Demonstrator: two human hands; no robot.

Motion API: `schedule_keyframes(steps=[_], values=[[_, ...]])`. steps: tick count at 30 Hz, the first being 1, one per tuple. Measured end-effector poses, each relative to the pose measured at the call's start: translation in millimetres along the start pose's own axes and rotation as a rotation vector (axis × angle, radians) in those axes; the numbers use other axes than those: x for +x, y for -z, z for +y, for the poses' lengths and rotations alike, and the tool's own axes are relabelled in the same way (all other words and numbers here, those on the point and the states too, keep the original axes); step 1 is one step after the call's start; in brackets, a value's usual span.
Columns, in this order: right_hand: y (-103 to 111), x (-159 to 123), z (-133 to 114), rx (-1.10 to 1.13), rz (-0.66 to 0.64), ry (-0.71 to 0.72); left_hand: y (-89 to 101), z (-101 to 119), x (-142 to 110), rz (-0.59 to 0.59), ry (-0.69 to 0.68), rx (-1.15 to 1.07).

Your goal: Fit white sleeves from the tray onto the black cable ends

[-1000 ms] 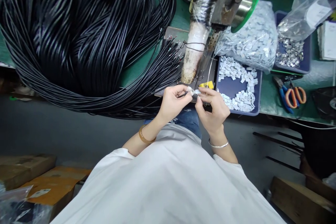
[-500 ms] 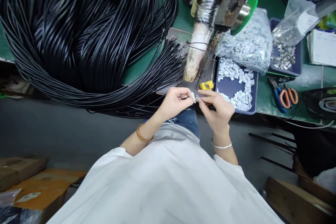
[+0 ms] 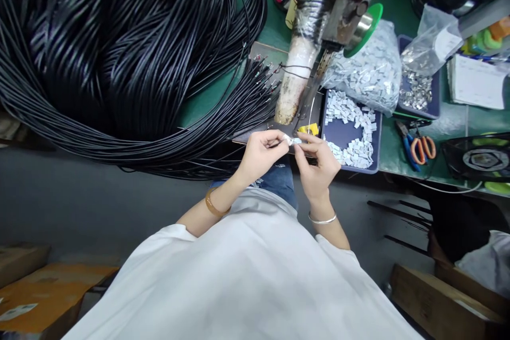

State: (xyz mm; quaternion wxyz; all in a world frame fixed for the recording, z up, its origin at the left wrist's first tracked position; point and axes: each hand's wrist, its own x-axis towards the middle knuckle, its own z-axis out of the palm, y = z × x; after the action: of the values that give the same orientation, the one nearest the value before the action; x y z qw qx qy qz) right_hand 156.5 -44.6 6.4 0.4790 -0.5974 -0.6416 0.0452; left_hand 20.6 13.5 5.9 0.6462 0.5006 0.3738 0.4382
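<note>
My left hand (image 3: 261,154) and my right hand (image 3: 316,162) meet at the front edge of the green bench, fingertips pinched together on a small white connector (image 3: 294,141). The left fingers also seem to pinch the thin end of a black cable there. A big bundle of black cables (image 3: 131,58) lies to the left, its stripped ends (image 3: 265,77) fanned out just above my left hand. A blue tray (image 3: 346,133) of several small white connectors sits right of my right hand.
A taped soldering tool on a stand (image 3: 303,58) rises behind my hands, with a green solder spool (image 3: 364,21). A clear bag of white parts (image 3: 366,71), a tray of metal parts (image 3: 416,90), pliers and orange scissors (image 3: 418,146) lie right. Cardboard boxes (image 3: 48,287) sit on the floor.
Both hands stay pinched on the connector at the bench edge, with small finger shifts. The view has drifted, so the bench items sit a little further left.
</note>
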Motion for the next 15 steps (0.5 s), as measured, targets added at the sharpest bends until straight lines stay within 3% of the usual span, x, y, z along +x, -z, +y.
schedule_keyframes(steps=[9,15], values=[[-4.1,13.1,0.3,-0.063,0.032,0.091,-4.0,1.1,4.5,0.089,-0.095,0.104],[-1.5,8.9,0.1,-0.111,-0.008,0.203,0.5,-0.6,3.0,0.052,-0.063,0.166]])
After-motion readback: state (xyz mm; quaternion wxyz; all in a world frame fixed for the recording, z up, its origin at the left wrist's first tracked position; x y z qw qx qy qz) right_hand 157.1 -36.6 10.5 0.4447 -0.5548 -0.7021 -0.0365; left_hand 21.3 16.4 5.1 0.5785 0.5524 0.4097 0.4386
